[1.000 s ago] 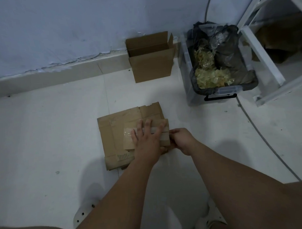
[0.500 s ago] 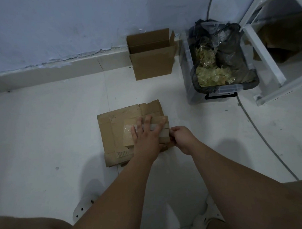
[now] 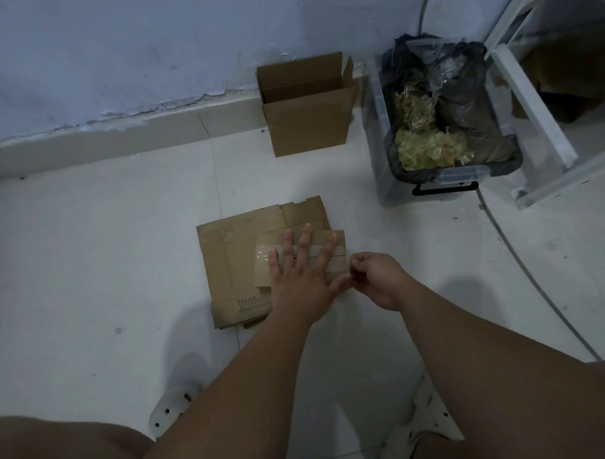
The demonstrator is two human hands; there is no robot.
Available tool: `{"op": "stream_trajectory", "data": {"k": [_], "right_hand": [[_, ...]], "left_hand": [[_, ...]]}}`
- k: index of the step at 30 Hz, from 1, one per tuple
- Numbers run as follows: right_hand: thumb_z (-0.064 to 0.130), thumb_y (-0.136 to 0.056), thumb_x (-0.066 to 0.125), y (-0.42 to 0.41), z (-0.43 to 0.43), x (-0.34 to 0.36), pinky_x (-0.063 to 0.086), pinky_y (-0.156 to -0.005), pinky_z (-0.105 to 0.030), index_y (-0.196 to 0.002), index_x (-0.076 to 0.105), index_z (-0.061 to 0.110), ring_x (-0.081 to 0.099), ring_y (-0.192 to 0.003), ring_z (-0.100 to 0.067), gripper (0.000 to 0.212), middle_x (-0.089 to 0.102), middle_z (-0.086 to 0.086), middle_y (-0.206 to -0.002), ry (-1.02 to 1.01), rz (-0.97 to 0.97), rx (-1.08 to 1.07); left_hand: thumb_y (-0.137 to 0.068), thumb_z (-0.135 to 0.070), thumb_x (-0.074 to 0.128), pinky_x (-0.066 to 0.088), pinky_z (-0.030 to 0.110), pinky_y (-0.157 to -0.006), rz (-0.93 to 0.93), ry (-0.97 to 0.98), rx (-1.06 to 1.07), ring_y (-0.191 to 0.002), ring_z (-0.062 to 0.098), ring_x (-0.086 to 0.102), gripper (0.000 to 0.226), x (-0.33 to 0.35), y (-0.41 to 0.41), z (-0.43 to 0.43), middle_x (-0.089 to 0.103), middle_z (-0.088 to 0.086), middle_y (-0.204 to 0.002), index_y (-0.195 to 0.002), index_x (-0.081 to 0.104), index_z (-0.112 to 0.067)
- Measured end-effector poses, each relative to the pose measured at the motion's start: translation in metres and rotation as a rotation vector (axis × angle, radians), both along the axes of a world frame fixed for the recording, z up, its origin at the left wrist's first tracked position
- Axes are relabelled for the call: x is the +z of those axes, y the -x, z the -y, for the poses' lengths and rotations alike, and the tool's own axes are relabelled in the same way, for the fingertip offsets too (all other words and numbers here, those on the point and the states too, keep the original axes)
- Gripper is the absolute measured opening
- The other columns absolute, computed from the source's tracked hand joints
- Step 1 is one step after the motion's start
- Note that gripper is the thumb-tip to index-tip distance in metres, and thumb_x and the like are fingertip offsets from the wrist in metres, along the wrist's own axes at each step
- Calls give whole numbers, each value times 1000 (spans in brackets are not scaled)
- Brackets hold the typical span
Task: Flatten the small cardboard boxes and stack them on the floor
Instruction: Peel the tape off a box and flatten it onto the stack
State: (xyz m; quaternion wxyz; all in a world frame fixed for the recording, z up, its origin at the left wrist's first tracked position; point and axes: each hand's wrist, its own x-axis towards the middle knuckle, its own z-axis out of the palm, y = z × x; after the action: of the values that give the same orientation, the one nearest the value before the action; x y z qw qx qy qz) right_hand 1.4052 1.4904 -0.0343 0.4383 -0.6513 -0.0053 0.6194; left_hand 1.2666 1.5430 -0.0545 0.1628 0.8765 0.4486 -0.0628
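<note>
A stack of flattened brown cardboard lies on the white tiled floor in the middle of the view. On top of it sits a smaller flattened box with clear tape across it. My left hand presses flat on this small box, fingers spread. My right hand pinches the small box's right edge between thumb and fingers. An upright open cardboard box stands against the skirting at the back.
A clear plastic bin lined with a black bag and holding crumpled tape stands at the right. A white frame rises beside it. A grey cable runs across the floor at right. My feet in white clogs are below.
My left hand's fingers have spread a little wider on the small box. My right hand stays at its right edge.
</note>
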Motion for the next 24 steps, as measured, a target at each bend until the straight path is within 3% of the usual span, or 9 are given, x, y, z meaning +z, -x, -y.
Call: {"op": "stream_trajectory", "data": {"k": [3,7,12,15,17,19,24], "right_hand": [[1,-97,43,3,-3,-4,48,-57,-25,-88,54,9,58,-70,-19,17,61,-9,-84,43,47,7],[0,-87,59,7,-7,-16,50,-61,-27,-88,55,8,60,-68,-21,9,63,-13,-83,79,235,40],[3,-83,67,7,-9,-13,49,-55,-23,-105,57,15,65,-70,-20,27,68,-13,-89,106,242,10],[5,-84,64,7,-14,-5,44,-50,-21,-83,69,10,63,-67,-19,8,69,-8,-78,123,336,114],[5,-86,60,9,-18,-3,53,-61,-32,-70,65,13,62,-72,-24,19,67,-9,-76,121,374,120],[6,-88,55,11,-18,-1,56,-76,-46,-66,61,12,62,-77,-30,23,66,-14,-78,110,374,124],[-2,-81,50,13,-16,6,53,-80,-54,-63,57,10,58,-76,-31,23,59,-15,-72,99,363,121]], "left_hand": [[-76,-79,2,-19,48,-108,-5,-13,4,-141,25,-23,72,-3,2,-3,-19,-8,-156,-140,-18,-54],[-78,-79,3,-19,49,-109,-11,-17,1,-141,25,-23,70,-3,4,-6,-20,-8,-156,-139,-19,-53],[-78,-77,1,-20,48,-106,-16,-61,-1,-141,26,-21,71,-4,4,-2,-19,-7,-155,-141,-15,-52],[-77,-77,0,-17,49,-108,-15,-62,10,-142,27,-18,71,-4,2,-3,-16,-6,-157,-143,-12,-51],[-78,-77,2,-13,50,-110,-17,-60,19,-143,27,-16,71,-3,1,-4,-13,-6,-157,-143,-12,-51],[-79,-76,6,-11,51,-111,-27,-65,19,-143,28,-16,71,-3,1,-4,-14,-5,-157,-143,-13,-50],[-80,-77,10,-13,52,-111,-54,-51,23,-142,29,-20,73,-4,0,-3,-18,-3,-157,-142,-17,-49]]}}
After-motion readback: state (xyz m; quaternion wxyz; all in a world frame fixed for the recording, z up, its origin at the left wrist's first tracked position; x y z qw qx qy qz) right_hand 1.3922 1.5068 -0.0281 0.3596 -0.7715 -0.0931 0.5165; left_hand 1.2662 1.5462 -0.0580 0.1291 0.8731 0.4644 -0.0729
